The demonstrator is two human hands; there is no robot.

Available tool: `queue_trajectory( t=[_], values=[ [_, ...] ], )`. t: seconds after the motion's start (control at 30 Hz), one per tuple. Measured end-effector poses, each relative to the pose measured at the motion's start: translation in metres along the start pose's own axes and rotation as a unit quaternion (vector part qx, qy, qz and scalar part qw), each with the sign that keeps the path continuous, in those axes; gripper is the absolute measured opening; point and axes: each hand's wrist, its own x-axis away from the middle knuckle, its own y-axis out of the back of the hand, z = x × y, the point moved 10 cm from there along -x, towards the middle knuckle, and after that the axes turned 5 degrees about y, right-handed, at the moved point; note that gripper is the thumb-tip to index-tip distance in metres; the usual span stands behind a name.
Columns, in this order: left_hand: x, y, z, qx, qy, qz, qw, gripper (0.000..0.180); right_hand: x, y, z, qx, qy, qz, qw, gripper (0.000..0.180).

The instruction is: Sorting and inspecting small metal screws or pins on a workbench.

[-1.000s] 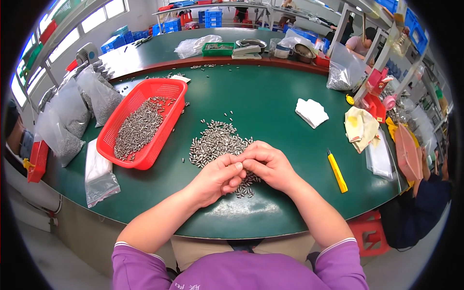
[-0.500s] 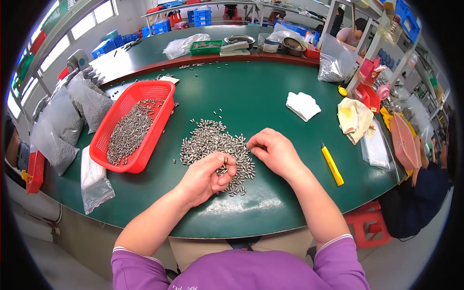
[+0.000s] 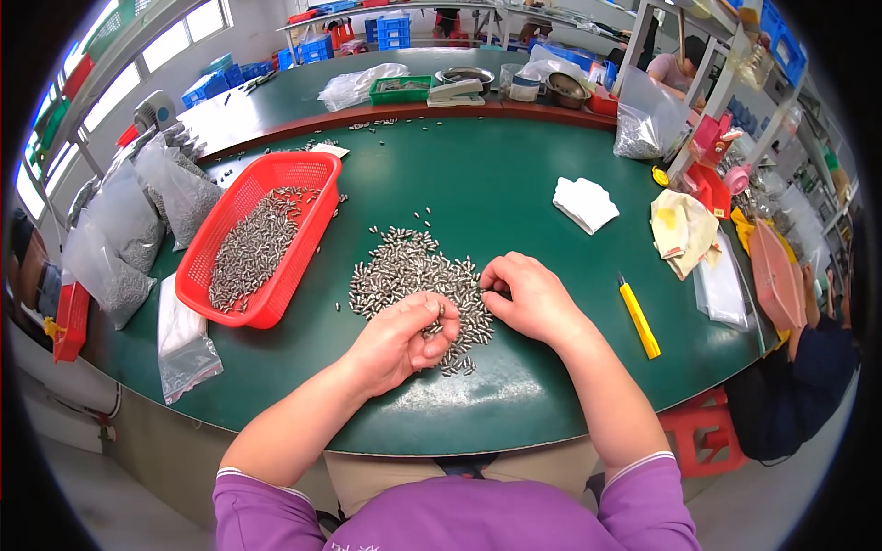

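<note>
Head view: a person in a purple shirt (image 3: 459, 514) works at a green counter (image 3: 478, 174), both forearms reaching in from the lower edge.
Left hand (image 3: 400, 338): curled above the near side of the pile, thumb and forefinger closed on a small metal piece (image 3: 441, 310).
Right hand (image 3: 525, 292): at the pile's right edge, thumb and forefinger bent toward each other; whether a piece sits between the tips, one cannot tell.
Metal pile (image 3: 397, 275): small silvery pieces heaped mid-counter, under and between the hands, with a few strays just beyond its far and left edges.
Red basket (image 3: 287, 169): left of the pile, perforated walls, more loose pieces (image 3: 253, 250) spread across its bottom.
Left edge: filled plastic bags (image 3: 124, 216) stand in a cluster beyond the basket; a flat clear bag (image 3: 188, 354) with white contents lies nearer the person.
Right side: a white folded sheet (image 3: 585, 205) lies well apart from the pile; nearer is a yellow cutter (image 3: 639, 321), and beside it, farther right, a stained cream cloth (image 3: 684, 231) and clear plastic sleeves (image 3: 722, 289).
Far counter: a green tray (image 3: 401, 95), a metal bowl (image 3: 464, 75) and a second bowl (image 3: 567, 89) line up behind the brown edge.
Background: another person (image 3: 669, 72) sits bent forward at upper right, near shelving.
</note>
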Motion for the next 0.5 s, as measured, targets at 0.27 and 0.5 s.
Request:
queue_trajectory(
  t=[0.27,0.5],
  values=[
    [-0.001,-0.002,-0.001,0.002,-0.009,0.014,1.000,0.013,0.003,-0.001,-0.001,0.026,0.011,0.027,0.999,0.014],
    [0.001,0.000,-0.003,0.003,-0.020,0.002,1.000,0.011,0.001,0.013,0.005,-0.127,-0.047,-0.011,0.991,0.009]
  ],
)
